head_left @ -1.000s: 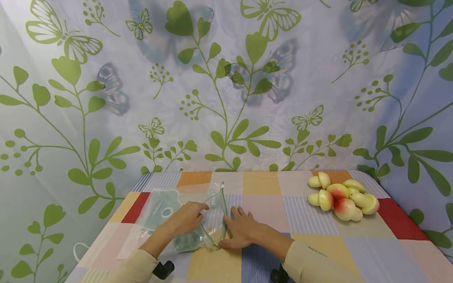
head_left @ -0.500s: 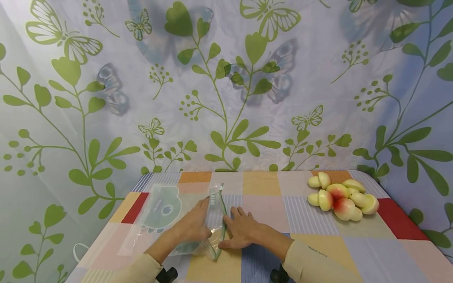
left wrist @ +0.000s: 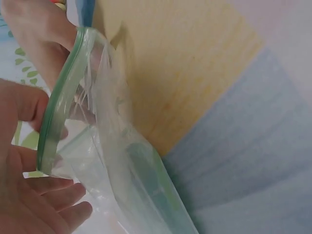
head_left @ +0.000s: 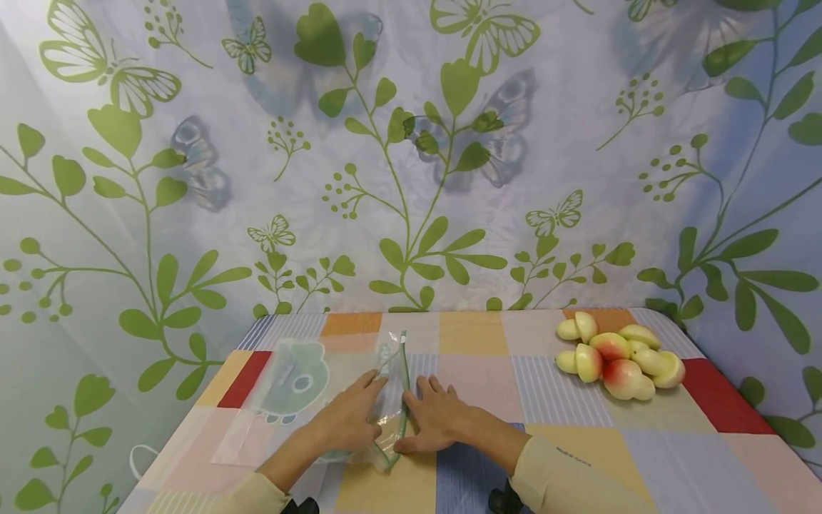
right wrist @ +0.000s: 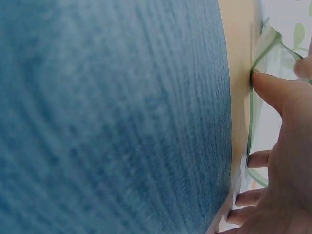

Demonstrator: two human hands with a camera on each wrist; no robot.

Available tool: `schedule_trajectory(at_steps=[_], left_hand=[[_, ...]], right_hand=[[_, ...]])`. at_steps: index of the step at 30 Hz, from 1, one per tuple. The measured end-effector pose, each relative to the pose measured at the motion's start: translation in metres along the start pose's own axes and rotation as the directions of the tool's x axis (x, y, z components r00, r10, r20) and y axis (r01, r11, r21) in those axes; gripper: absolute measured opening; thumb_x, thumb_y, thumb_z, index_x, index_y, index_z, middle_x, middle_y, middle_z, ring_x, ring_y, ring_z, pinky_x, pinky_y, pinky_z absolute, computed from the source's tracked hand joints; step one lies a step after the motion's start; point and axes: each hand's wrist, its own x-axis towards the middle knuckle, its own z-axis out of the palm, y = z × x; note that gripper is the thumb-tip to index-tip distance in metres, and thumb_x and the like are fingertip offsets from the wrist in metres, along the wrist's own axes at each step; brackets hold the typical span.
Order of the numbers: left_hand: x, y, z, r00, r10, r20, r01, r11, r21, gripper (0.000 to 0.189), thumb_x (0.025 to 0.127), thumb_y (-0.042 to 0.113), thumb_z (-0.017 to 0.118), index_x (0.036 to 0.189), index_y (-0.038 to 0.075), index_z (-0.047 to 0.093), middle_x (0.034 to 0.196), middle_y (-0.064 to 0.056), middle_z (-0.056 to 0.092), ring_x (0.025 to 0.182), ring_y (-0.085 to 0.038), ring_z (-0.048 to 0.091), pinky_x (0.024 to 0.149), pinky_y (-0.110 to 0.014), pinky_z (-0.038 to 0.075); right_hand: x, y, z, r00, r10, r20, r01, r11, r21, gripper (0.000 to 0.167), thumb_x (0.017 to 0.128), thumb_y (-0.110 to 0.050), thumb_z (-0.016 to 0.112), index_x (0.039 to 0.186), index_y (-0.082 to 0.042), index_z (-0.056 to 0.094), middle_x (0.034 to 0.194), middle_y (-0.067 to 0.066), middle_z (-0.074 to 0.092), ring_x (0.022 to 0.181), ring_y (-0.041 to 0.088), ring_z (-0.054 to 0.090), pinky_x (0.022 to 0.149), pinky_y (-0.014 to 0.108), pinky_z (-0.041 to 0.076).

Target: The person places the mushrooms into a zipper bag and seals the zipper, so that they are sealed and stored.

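A clear zip bag (head_left: 302, 389) with a green zip edge and a pale green cartoon print lies flat on the table, its mouth facing right. My left hand (head_left: 349, 417) is at the bag's mouth, fingers reaching forward. In the left wrist view, the left hand (left wrist: 29, 200) has loosely extended fingers and a thumb that passes behind the green edge (left wrist: 58, 105). My right hand (head_left: 443, 417) rests on the table with fingers spread. In the right wrist view, the right hand (right wrist: 292, 126) touches the lower green edge with its thumb. The mouth gapes between both hands.
A cluster of yellow-green fruit-like pieces (head_left: 626, 357), some blushed red, sits at the table's back right. A patchwork cloth (head_left: 475, 385) covers the table. A leaf-and-butterfly curtain (head_left: 411, 157) hangs behind. A white cord loop (head_left: 138, 457) shows at the left edge.
My left hand has come down and nearer from where it was raised at the bag's upper edge. The bag's left part has settled flatter, showing its print. The right hand has stayed put.
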Motion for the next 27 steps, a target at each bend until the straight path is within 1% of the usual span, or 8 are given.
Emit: schedule_trajectory(at_steps=[2,5,7,9,14,18,22,27], left_hand=[[-0.003,0.000,-0.002,0.999,0.003,-0.036,-0.003,1.000,0.009,0.072,0.081,0.011,0.070,0.147,-0.008,0.049,0.154,-0.029,0.040,0.133,-0.049,0.050,0.105,-0.061,0.045],[-0.007,0.001,-0.002,0.995,0.023,-0.100,-0.019,0.999,0.041,0.057,0.081,0.008,0.070,0.135,-0.009,0.060,0.146,-0.031,0.050,0.127,-0.049,0.054,0.102,-0.059,0.048],[-0.009,0.002,0.000,0.990,0.039,-0.137,-0.031,0.998,0.062,0.051,0.080,0.006,0.070,0.129,-0.010,0.064,0.141,-0.032,0.053,0.124,-0.049,0.057,0.099,-0.059,0.050],[-0.011,0.004,0.002,0.984,0.047,-0.170,-0.035,0.997,0.070,0.051,0.079,0.004,0.069,0.127,-0.013,0.064,0.139,-0.033,0.055,0.122,-0.050,0.058,0.098,-0.061,0.050],[-0.014,0.006,0.007,0.974,0.034,-0.226,-0.027,0.999,0.037,0.063,0.075,0.001,0.067,0.134,-0.018,0.054,0.139,-0.034,0.054,0.125,-0.051,0.056,0.099,-0.061,0.050],[-0.015,0.007,0.010,0.970,0.010,-0.245,-0.008,1.000,0.011,0.071,0.075,0.005,0.073,0.138,-0.018,0.050,0.141,-0.034,0.052,0.125,-0.052,0.055,0.100,-0.059,0.049],[-0.015,0.008,0.015,0.971,-0.026,-0.238,0.023,1.000,-0.017,0.084,0.075,0.012,0.083,0.144,-0.017,0.044,0.145,-0.033,0.047,0.127,-0.051,0.054,0.103,-0.057,0.048],[-0.016,0.010,0.019,0.975,-0.082,-0.205,0.070,0.995,-0.066,0.109,0.067,0.022,0.095,0.150,-0.016,0.034,0.151,-0.032,0.039,0.124,-0.051,0.055,0.101,-0.054,0.050]], right_hand=[[0.000,0.000,0.000,1.000,-0.002,-0.002,0.002,1.000,-0.002,0.093,0.085,-0.076,0.064,0.148,-0.009,0.050,0.151,0.026,0.041,0.142,0.050,0.036,0.104,0.070,0.040],[0.000,-0.001,-0.001,1.000,-0.004,-0.008,0.003,1.000,-0.009,0.093,0.085,-0.076,0.064,0.147,-0.009,0.051,0.150,0.026,0.041,0.142,0.050,0.037,0.103,0.069,0.041],[0.000,-0.001,0.000,1.000,-0.001,-0.009,0.001,1.000,-0.008,0.093,0.085,-0.076,0.064,0.147,-0.009,0.050,0.150,0.026,0.041,0.142,0.050,0.037,0.104,0.069,0.040],[0.000,-0.001,-0.001,1.000,0.001,-0.010,-0.001,1.000,-0.006,0.093,0.084,-0.076,0.064,0.147,-0.009,0.050,0.150,0.026,0.041,0.142,0.050,0.036,0.104,0.069,0.040],[-0.001,-0.001,0.000,1.000,0.002,-0.007,-0.002,1.000,0.003,0.092,0.084,-0.075,0.065,0.146,-0.008,0.051,0.149,0.026,0.042,0.142,0.050,0.037,0.104,0.070,0.040],[-0.001,-0.001,0.000,1.000,0.001,-0.009,-0.001,1.000,0.000,0.092,0.084,-0.076,0.064,0.146,-0.008,0.051,0.149,0.026,0.042,0.142,0.050,0.037,0.103,0.070,0.040],[0.000,0.000,0.000,1.000,0.006,-0.007,-0.006,1.000,0.004,0.093,0.085,-0.076,0.064,0.147,-0.008,0.050,0.150,0.026,0.041,0.142,0.050,0.036,0.105,0.070,0.039],[0.003,0.002,0.001,1.000,0.004,0.007,-0.004,1.000,0.015,0.095,0.085,-0.076,0.063,0.149,-0.008,0.049,0.153,0.027,0.039,0.143,0.050,0.035,0.106,0.070,0.038]])
